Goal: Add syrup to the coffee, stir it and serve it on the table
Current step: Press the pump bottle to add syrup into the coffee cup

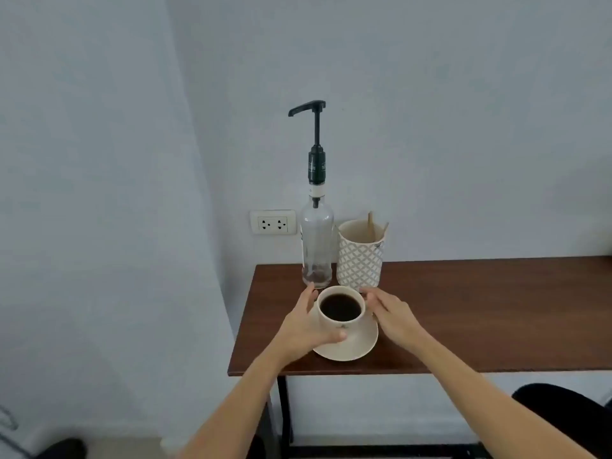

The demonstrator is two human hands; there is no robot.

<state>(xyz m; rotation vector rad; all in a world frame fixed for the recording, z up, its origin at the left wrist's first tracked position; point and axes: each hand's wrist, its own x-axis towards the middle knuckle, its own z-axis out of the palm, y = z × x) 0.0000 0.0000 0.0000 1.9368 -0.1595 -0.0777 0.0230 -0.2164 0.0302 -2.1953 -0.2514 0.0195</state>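
A cream cup [334, 324] of black coffee stands on a cream saucer [359, 344] near the left front of the dark wooden table [480, 313]. My left hand [306, 326] wraps the cup's left side, thumb across its front. My right hand [392, 314] rests against the cup's right side, over the saucer, fingers spread. Just behind the cup stands a clear syrup bottle [317, 240] with a tall black pump [311, 111], its spout pointing left. Next to the bottle, a patterned holder [360, 260] contains wooden stirrers [372, 226].
The table sits against a white wall with a double socket [273, 222] left of the bottle. The tabletop stretches bare to the right. A dark object [563, 412] lies at the lower right below the table edge.
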